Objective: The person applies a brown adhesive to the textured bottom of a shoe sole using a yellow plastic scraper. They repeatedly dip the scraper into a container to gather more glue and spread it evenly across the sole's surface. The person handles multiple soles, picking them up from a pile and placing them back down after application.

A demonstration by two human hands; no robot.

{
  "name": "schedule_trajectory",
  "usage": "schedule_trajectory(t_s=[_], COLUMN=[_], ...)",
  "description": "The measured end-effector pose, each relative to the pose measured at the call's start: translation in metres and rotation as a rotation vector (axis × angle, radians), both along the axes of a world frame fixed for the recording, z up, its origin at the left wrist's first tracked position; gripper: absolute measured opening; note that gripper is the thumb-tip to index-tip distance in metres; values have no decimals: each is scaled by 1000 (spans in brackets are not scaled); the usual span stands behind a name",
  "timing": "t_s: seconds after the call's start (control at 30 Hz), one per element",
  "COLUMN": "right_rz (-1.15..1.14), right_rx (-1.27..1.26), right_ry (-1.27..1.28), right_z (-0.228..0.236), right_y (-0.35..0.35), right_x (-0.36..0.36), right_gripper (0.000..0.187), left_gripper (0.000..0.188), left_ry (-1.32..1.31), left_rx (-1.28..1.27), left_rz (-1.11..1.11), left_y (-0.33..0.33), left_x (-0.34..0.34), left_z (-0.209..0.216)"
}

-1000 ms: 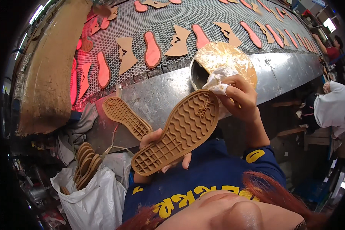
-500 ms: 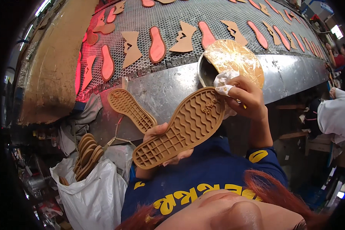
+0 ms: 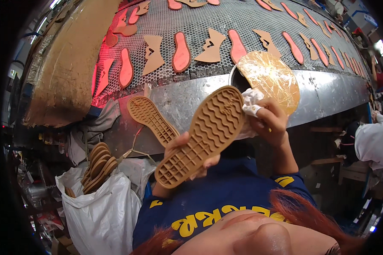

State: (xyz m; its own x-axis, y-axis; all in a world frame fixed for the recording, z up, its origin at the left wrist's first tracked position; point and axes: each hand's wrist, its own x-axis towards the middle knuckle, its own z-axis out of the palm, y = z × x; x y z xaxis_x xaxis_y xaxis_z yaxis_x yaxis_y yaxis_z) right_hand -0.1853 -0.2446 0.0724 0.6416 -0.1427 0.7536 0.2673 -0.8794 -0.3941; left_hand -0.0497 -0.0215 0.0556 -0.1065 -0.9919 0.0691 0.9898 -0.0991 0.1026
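As the head view looks down, it shows the left hand (image 3: 178, 143) holding a brown sole (image 3: 200, 136) up in front of the chest, tread facing the eye. The left grip is closed around the middle of the sole: the thumb lies over one edge and the fingertips show at the other. The right hand (image 3: 270, 121) has its grip pinched on a white cloth (image 3: 252, 102) with brown spots. The cloth is right by the wavy end of the sole; it seems to touch the edge, but I cannot tell for sure.

Another sole (image 3: 153, 119) rests on the metal tabletop (image 3: 191, 92), one end near the left thumb. Behind the cloth is a pot (image 3: 240, 81), and a round lid (image 3: 270, 78) with shiny film covers part of it. Past that, pink insoles (image 3: 182, 53) and tan pieces (image 3: 210, 46) lie on a mesh (image 3: 164, 25). More soles (image 3: 100, 168) poke out of a white bag (image 3: 100, 212) at the left.

A hard push with the cloth could twist the sole, because only one hand holds it. If the cloth is wet, it might smear the tread. An elbow bump could knock the lid, which sits crooked.
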Motion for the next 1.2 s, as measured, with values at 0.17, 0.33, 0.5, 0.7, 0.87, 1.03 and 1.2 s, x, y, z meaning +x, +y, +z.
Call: schedule_trajectory(t_s=[0.17, 0.33, 0.5, 0.7, 0.87, 1.03, 1.2], right_rz=[5, -11, 108, 10, -39, -1, -87], right_rx=[15, 54, 45, 89, 237, 196, 199], right_ry=[-2, -19, -19, -30, 192, 387, 179], right_z=[-6, -18, -18, 0, -7, -16, -2], right_y=[18, 36, 53, 45, 40, 50, 42], right_x=[9, 19, 27, 25, 42, 69, 67], right_gripper=[31, 31, 28, 26, 25, 35, 30], left_gripper=[65, 67, 70, 71, 83, 68, 57], left_ry=[66, 113, 100, -27, -272, -419, -480], left_rx=[-186, -259, -255, -176, -98, 131, 247], left_rz=[19, 19, 54, 296, 620, 894, 810], left_y=[0, -3, -4, -1, -4, -1, 7], left_x=[10, 17, 24, 33, 43, 37, 54], left_z=[-12, -19, -25, -17, -23, -5, -15])
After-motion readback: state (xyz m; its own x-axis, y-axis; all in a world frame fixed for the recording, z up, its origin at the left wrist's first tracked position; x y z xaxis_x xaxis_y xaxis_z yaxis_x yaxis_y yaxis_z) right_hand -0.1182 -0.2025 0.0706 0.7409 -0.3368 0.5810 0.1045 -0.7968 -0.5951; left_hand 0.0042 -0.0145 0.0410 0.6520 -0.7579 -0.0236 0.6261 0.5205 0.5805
